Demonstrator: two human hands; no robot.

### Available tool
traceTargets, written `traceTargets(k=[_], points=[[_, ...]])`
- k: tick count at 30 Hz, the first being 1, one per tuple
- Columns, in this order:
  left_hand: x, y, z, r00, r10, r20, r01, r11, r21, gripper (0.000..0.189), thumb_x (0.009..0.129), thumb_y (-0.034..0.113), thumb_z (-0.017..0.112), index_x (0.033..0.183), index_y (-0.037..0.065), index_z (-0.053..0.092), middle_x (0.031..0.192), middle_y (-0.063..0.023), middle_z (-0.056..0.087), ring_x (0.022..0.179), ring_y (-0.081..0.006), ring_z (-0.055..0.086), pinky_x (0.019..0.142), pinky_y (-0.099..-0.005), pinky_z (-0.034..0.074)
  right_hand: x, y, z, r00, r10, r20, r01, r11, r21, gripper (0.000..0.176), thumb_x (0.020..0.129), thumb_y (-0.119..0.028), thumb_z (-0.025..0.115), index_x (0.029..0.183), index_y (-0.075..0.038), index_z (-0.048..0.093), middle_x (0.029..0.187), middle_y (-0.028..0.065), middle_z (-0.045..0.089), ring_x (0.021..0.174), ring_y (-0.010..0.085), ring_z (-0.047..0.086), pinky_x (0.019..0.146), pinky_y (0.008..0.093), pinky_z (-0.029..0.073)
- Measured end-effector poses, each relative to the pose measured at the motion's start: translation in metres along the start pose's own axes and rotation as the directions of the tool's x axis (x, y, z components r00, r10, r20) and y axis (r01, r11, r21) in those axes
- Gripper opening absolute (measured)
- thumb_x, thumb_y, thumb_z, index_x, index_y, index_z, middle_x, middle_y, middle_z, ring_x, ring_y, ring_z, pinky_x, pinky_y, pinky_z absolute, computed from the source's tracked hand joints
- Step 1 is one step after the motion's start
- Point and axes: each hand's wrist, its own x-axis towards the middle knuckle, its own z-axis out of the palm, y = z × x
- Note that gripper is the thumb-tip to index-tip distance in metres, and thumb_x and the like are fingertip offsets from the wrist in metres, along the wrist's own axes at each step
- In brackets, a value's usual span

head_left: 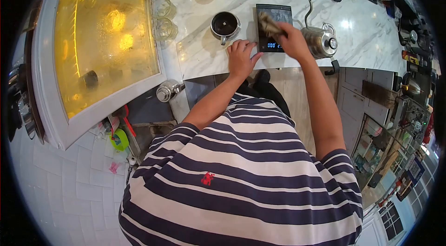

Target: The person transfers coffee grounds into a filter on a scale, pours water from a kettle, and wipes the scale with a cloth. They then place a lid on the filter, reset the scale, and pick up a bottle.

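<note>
Head view: we see the right hand (291,39) closed around a crumpled brownish cloth (268,23), pressing it on the black scale (278,13). The scale sits close to the near edge of the marble counter (362,32), with its display lit. The left hand (241,57) lies open, palm down, on the counter just left of the scale; whether it touches the scale we can't tell. We judge the main risk is the right wrist knocking the steel kettle (321,41), just right of the scale, and tipping it. A hard wipe could also shove the scale toward the dark-filled cup (225,23) on the left, or hit its buttons. A wet cloth could harm the display; wetness not visible.
</note>
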Motion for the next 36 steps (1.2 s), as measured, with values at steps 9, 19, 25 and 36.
traceTargets(k=[9,19,25,36], points=[[0.0,0.001,-0.001,1.0,0.02,-0.012,-0.02,1.0,0.009,0.043,0.082,0.038,0.087,0.116,0.014,0.075,0.113,-0.0036,0.064,0.117,-0.0273,0.056,0.097,-0.0453,0.039,0.065,0.014,0.003,0.98,-0.166,-0.108,0.082,0.838,-0.54,0.044,0.088,-0.002,0.064,0.129,-0.014,0.071,0.125,0.0086,0.072,0.108,0.0377,0.069,0.093,0.051,0.056],[0.002,0.0,-0.001,1.0,0.008,0.021,-0.009,0.999,0.037,0.043,0.083,0.04,0.086,0.116,0.014,0.075,0.114,-0.0045,0.063,0.118,-0.0279,0.055,0.097,-0.0456,0.038,-0.04,0.003,0.016,0.994,-0.041,-0.103,0.037,0.998,-0.046,0.045,0.087,0.004,0.06,0.129,-0.007,0.071,0.124,0.0165,0.072,0.11,0.0431,0.069,0.095,0.0474,0.055],[0.0,-0.001,0.0,0.999,0.029,-0.018,-0.029,0.999,0.028,0.043,0.082,0.039,0.087,0.116,0.015,0.075,0.112,-0.0035,0.063,0.116,-0.0278,0.055,0.097,-0.0458,0.038,-0.054,0.006,0.007,0.879,0.059,-0.473,-0.149,0.977,-0.156,0.04,0.091,0.0,0.063,0.131,0.001,0.069,0.124,0.0232,0.072,0.117,0.0408,0.07,0.103,0.042,0.053],[0.001,0.002,-0.004,1.0,0.02,-0.01,-0.02,1.0,0.001,0.042,0.081,0.034,0.088,0.115,0.014,0.074,0.112,-0.0033,0.063,0.115,-0.0277,0.055,0.097,-0.0459,0.038,-0.05,-0.014,0.049,0.947,0.018,-0.32,-0.16,0.892,-0.423,0.039,0.086,-0.002,0.071,0.124,-0.004,0.071,0.113,0.0206,0.071,0.105,0.0429,0.065,0.093,0.0515,0.053]])
